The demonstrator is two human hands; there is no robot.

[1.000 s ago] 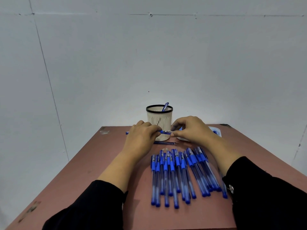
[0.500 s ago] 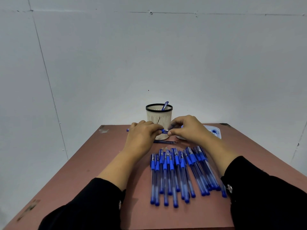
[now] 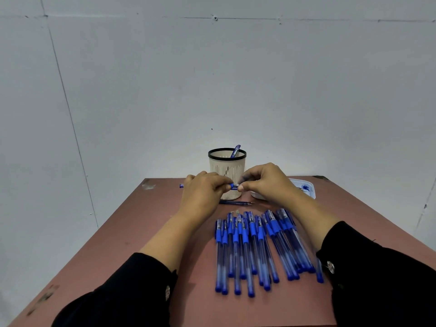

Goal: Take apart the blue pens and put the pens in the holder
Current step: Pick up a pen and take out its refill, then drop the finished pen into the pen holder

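Note:
My left hand (image 3: pixel 203 193) grips the barrel of a blue pen (image 3: pixel 234 185) held level in front of the holder; the pen's far end sticks out to the left of my fist. My right hand (image 3: pixel 265 182) pinches the pen's tip end with thumb and fingers. The two hands almost touch. A cream holder with a black rim (image 3: pixel 227 172) stands behind them, one blue pen (image 3: pixel 235 151) leaning inside. Several blue pens (image 3: pixel 259 246) lie side by side on the table in front of me. A thin refill (image 3: pixel 236 203) lies just beyond them.
The brown table (image 3: pixel 132 244) stands against a white wall. A white tray (image 3: pixel 306 187) with small blue parts sits at the back right, partly behind my right hand. The table's left half holds only scuff marks.
Both hands have lifted the pen a little and drawn closer together, my right fingers closing in on the pen's tip end. The pens on the table have not moved.

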